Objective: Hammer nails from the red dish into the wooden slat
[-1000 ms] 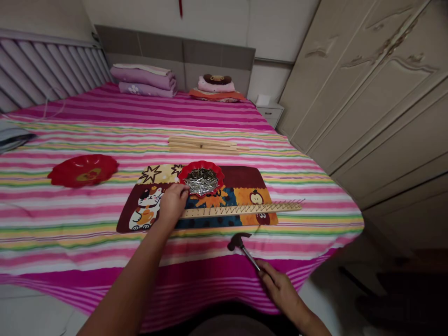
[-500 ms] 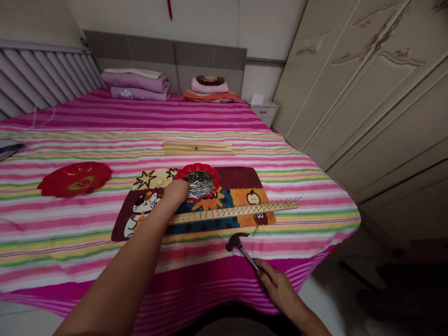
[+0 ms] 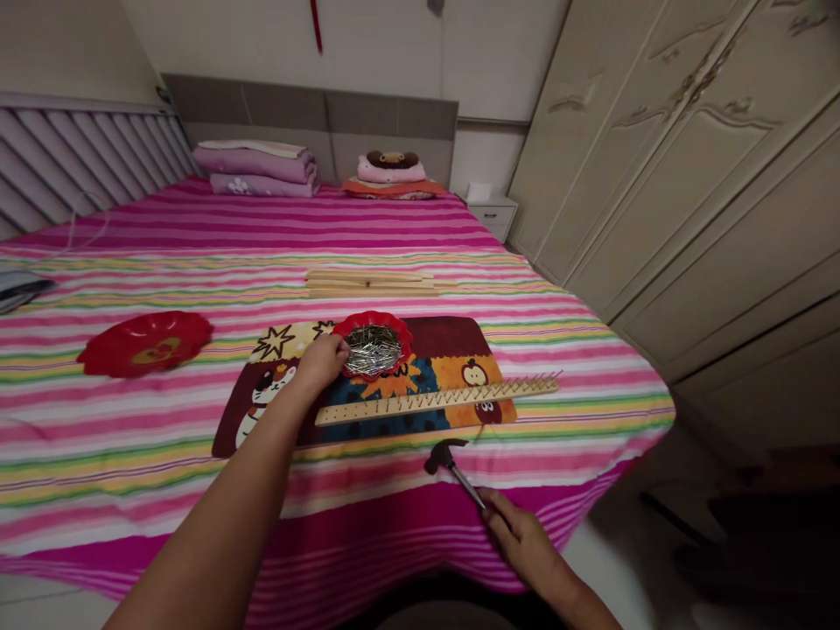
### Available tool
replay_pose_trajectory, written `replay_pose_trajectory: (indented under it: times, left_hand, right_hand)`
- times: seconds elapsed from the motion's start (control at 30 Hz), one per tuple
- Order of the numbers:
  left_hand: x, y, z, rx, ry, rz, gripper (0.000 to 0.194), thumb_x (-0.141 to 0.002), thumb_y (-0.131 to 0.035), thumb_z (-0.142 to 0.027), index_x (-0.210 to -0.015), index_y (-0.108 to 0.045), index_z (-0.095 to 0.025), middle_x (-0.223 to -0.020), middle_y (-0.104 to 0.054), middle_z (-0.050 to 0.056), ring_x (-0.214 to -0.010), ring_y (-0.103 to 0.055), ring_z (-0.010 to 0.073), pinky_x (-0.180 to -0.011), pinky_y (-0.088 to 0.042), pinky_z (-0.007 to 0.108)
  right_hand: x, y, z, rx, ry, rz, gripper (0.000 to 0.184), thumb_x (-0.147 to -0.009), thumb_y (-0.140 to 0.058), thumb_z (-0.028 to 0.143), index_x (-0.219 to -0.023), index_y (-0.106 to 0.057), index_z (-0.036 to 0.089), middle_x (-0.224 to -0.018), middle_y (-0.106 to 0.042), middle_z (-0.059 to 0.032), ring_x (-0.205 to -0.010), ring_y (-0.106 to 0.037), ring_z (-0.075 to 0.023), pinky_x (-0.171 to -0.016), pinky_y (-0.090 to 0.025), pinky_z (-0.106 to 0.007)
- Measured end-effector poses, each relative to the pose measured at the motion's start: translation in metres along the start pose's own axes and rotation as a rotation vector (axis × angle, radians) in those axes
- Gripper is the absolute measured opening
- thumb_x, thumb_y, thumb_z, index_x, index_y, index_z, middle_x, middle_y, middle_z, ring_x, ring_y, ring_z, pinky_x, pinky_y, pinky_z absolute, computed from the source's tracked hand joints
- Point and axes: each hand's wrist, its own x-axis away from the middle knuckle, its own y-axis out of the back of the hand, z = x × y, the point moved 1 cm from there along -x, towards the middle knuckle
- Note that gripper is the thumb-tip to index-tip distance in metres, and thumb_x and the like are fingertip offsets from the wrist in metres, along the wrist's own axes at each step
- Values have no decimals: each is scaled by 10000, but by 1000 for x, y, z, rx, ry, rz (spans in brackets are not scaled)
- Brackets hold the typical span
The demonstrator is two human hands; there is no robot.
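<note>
My right hand is wrapped round the handle of a claw hammer, its head resting low over the bed's near side. My left hand is at the left rim of a red scalloped bowl full of nails. Its fingertips are pinched together, and whatever is between them is too small to make out. In front of the bowl a narrow wooden strip lies across a patterned mat. Nails stand in a row along its middle and right part; small bare holes show at its left end.
Several loose wooden strips lie beyond the mat. A red plate is to the left. Folded purple bedding and a pink stack sit by the headboard. A wardrobe stands to the right of the bed.
My left hand reached over the nails in the bowl, then drew back slightly to the rim with fingertips pinched. My right hand keeps the hammer in about the same place. The view shifted a little.
</note>
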Motion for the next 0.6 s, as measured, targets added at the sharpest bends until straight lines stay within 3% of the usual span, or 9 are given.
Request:
replay_pose_trajectory:
  times: [0.23,0.37,0.6]
  left_hand:
    - [14,-4,6,712,248,-50,75,-599,-607,-226,-651,-593,-173,-533,-572,-31,-509,-503,106,-518,-391,226]
    - [21,-4,6,1116,386,-71,223,-525,-676,-198,-727,-600,-140,-587,-608,-18,-493,-520,81,-435,-378,181]
    - [40,1,7,1374,412,-34,413,-496,-759,-169,-875,-596,-151,-658,-655,-3,-481,-539,60,-395,-384,137]
  right_hand:
    - [0,1,5,-6,-3,-5,368,-877,-399,349,-1109,-622,170,-638,-622,4,-515,-541,-155,-516,-471,-257]
    - [0,1,8,-23,-6,-17,379,-873,-406,357,-1119,-623,167,-684,-630,-9,-540,-543,-154,-512,-466,-251]
    - [0,0,2,-15,-36,3,398,-872,-388,381,-1109,-616,155,-582,-528,24,-479,-464,-134,-469,-424,-243]
